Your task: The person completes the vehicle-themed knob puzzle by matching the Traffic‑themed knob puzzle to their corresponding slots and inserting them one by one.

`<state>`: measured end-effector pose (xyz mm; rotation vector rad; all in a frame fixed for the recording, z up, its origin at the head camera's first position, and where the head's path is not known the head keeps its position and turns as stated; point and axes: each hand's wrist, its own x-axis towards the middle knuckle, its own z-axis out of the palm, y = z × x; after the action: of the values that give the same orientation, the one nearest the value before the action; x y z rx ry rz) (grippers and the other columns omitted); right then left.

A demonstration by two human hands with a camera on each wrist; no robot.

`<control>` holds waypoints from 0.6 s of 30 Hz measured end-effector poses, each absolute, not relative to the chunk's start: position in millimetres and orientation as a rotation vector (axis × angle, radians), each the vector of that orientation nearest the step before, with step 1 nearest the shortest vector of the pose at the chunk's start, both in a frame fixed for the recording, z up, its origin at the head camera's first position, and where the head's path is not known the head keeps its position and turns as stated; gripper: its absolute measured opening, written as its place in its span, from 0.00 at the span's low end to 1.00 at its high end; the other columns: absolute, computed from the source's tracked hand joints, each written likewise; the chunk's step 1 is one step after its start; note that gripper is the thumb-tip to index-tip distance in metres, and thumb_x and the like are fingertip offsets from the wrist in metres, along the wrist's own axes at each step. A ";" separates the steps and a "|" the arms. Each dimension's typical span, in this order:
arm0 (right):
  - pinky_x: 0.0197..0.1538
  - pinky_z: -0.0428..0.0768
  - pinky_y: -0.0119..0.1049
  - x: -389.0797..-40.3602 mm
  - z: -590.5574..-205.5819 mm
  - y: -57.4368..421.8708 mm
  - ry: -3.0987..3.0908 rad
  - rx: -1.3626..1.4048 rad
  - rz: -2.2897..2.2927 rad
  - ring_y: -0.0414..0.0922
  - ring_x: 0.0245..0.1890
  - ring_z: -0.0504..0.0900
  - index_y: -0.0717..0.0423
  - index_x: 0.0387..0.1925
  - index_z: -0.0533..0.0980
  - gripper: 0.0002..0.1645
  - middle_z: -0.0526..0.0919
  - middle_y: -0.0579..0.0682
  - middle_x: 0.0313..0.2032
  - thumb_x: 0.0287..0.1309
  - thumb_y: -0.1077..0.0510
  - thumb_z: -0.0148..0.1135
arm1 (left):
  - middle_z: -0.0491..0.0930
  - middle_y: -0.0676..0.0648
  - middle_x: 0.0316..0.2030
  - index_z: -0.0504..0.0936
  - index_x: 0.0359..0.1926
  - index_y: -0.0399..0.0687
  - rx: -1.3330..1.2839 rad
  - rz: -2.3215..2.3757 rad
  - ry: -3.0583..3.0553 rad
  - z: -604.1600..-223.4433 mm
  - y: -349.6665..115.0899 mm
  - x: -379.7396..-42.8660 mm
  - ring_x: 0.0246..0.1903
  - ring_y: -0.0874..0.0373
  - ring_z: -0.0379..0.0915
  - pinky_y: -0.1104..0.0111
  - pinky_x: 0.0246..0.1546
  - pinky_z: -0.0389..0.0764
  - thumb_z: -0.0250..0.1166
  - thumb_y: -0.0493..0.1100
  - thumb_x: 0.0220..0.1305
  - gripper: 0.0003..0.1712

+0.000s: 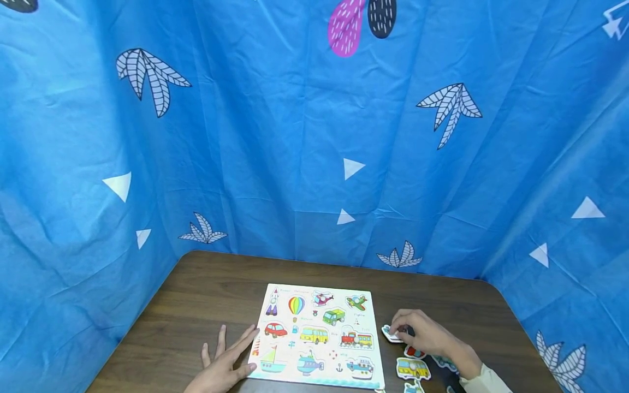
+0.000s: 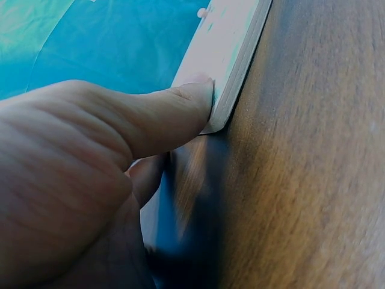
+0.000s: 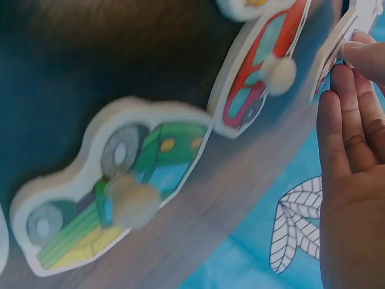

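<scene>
A wooden puzzle board with printed vehicles lies on the table. Its near left corner is under the thumb of my left hand; the other fingers are spread, one fingertip touching the left edge. To the right of the board, my right hand pinches a white-edged puzzle piece between thumb and fingers. The right wrist view shows this piece edge-on, its picture mostly hidden. Close by the right hand lie a red car piece and a green truck piece, each with a round knob.
A yellow bus piece lies below the right hand, with another piece cut off at the frame's bottom. The brown table is bordered by a blue patterned curtain at the back and sides.
</scene>
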<state>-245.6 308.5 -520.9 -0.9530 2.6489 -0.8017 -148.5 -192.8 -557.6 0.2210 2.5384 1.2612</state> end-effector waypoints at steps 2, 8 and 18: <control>0.42 0.82 0.32 -243.0 -521.0 305.7 2.632 -0.978 -0.823 0.30 0.40 0.78 0.44 0.39 0.86 0.10 0.82 0.35 0.41 0.62 0.63 0.66 | 0.49 0.39 0.78 0.60 0.77 0.51 0.233 1.260 2.534 -558.2 -192.9 -149.4 0.71 0.27 0.03 0.31 0.52 0.02 0.65 0.54 0.65 0.43; 0.40 0.82 0.31 -237.9 -516.4 293.3 2.586 -1.050 -0.847 0.29 0.38 0.78 0.45 0.40 0.86 0.09 0.82 0.36 0.40 0.64 0.62 0.65 | 0.49 0.41 0.78 0.60 0.77 0.54 0.237 1.266 2.549 -558.7 -192.5 -148.9 0.71 0.29 0.03 0.32 0.53 0.02 0.66 0.52 0.65 0.43; 0.40 0.81 0.29 -228.4 -515.6 269.1 2.518 -1.208 -0.802 0.28 0.40 0.78 0.45 0.39 0.86 0.09 0.82 0.35 0.40 0.65 0.62 0.64 | 0.50 0.43 0.78 0.60 0.77 0.57 0.231 1.264 2.567 -557.7 -191.7 -146.2 0.72 0.31 0.04 0.32 0.54 0.03 0.67 0.50 0.65 0.43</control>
<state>-228.4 269.1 -515.6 -1.2083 2.5179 -0.8018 -146.2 -191.7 -557.7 0.2315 2.5672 1.2642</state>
